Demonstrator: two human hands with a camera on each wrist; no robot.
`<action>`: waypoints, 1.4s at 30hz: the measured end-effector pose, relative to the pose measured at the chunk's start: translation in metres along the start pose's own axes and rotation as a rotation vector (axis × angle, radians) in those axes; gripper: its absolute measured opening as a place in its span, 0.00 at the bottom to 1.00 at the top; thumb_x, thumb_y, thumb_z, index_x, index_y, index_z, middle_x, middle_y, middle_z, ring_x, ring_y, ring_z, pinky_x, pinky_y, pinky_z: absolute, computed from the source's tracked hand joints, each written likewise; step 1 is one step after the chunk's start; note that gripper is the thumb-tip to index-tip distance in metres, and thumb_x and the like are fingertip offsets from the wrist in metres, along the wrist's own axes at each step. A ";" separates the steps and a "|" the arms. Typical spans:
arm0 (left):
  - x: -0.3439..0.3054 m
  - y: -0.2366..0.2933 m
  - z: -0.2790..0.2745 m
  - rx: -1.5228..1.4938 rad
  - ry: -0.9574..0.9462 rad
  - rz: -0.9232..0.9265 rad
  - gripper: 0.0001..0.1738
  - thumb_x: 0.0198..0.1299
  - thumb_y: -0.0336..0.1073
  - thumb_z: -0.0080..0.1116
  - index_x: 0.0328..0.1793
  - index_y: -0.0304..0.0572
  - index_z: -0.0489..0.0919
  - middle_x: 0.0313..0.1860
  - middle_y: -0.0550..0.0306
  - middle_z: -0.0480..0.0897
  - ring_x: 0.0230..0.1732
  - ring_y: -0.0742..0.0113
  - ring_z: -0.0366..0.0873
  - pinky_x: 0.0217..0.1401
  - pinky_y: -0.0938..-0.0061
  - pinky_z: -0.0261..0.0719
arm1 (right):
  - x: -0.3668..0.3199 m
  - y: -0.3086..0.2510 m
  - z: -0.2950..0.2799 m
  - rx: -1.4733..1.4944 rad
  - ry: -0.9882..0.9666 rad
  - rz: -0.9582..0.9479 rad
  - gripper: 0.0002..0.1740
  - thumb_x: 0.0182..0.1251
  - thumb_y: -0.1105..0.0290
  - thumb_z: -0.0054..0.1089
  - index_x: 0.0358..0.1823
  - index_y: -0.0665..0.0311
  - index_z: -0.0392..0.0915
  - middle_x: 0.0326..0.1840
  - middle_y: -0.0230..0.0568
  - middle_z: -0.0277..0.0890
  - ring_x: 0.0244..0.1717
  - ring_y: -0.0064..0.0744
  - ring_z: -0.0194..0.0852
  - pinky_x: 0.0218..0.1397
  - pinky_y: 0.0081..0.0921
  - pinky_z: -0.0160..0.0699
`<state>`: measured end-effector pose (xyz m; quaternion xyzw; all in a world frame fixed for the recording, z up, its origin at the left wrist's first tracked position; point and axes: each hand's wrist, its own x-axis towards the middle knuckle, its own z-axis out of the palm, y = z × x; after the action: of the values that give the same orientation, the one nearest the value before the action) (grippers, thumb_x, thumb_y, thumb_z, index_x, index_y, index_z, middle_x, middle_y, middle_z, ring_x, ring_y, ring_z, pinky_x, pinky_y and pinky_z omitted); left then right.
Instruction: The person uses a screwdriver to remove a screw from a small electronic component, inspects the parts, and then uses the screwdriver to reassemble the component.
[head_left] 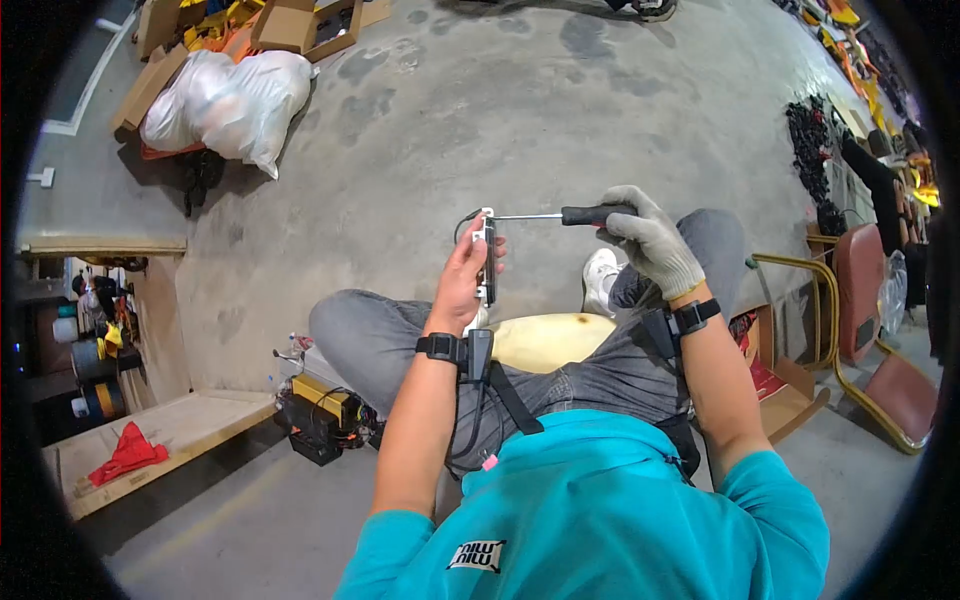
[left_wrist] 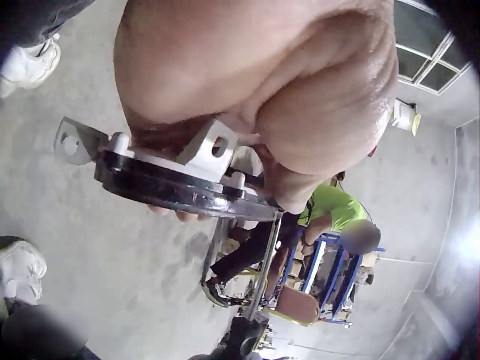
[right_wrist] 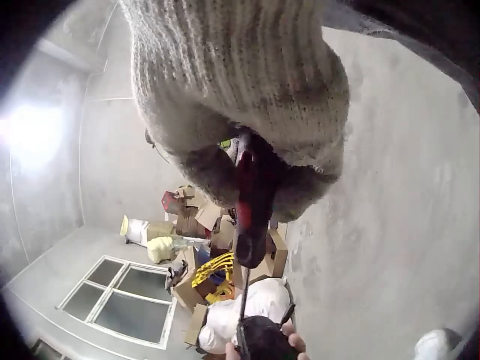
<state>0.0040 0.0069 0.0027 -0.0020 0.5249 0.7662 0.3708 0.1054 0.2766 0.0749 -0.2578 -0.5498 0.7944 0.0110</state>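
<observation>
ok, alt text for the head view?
Seated person's left hand holds a small black-and-white part upright; the gloved right hand grips a screwdriver, its tip at the part's top end. Concrete floor, white bags and cardboard boxes lie beyond.

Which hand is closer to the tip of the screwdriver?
Left. The left hand holds the black part that the screwdriver tip reaches, so it sits right beside the tip. The gloved right hand grips the handle, at the shaft's far end.
</observation>
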 end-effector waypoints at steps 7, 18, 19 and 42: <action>0.000 0.002 0.002 -0.023 0.008 0.001 0.28 0.75 0.43 0.49 0.79 0.52 0.62 0.56 0.54 0.79 0.53 0.68 0.77 0.54 0.72 0.80 | 0.003 0.001 -0.008 0.008 -0.149 0.218 0.17 0.69 0.68 0.60 0.55 0.68 0.72 0.44 0.40 0.75 0.36 0.26 0.79 0.41 0.20 0.81; 0.001 0.000 -0.001 -0.026 -0.013 0.003 0.28 0.74 0.42 0.51 0.79 0.52 0.63 0.56 0.58 0.78 0.54 0.70 0.76 0.53 0.73 0.78 | 0.002 0.002 -0.007 0.030 -0.064 0.148 0.17 0.73 0.65 0.56 0.56 0.68 0.73 0.44 0.39 0.73 0.37 0.25 0.77 0.43 0.20 0.83; 0.001 0.000 -0.001 -0.027 -0.014 0.001 0.28 0.74 0.42 0.51 0.79 0.53 0.63 0.56 0.58 0.78 0.54 0.71 0.76 0.53 0.73 0.78 | 0.002 0.004 -0.006 0.029 -0.064 0.148 0.17 0.73 0.65 0.56 0.56 0.68 0.73 0.44 0.39 0.73 0.37 0.25 0.77 0.43 0.20 0.83; 0.002 0.001 -0.002 -0.005 -0.011 0.005 0.27 0.75 0.43 0.49 0.78 0.54 0.63 0.57 0.53 0.79 0.54 0.68 0.78 0.54 0.74 0.80 | 0.000 0.005 0.003 -0.006 -0.006 -0.026 0.18 0.72 0.64 0.56 0.55 0.70 0.73 0.40 0.41 0.75 0.32 0.24 0.76 0.35 0.18 0.80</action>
<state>0.0007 0.0060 0.0016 0.0026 0.5210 0.7683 0.3718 0.1056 0.2717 0.0716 -0.2485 -0.5556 0.7933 0.0189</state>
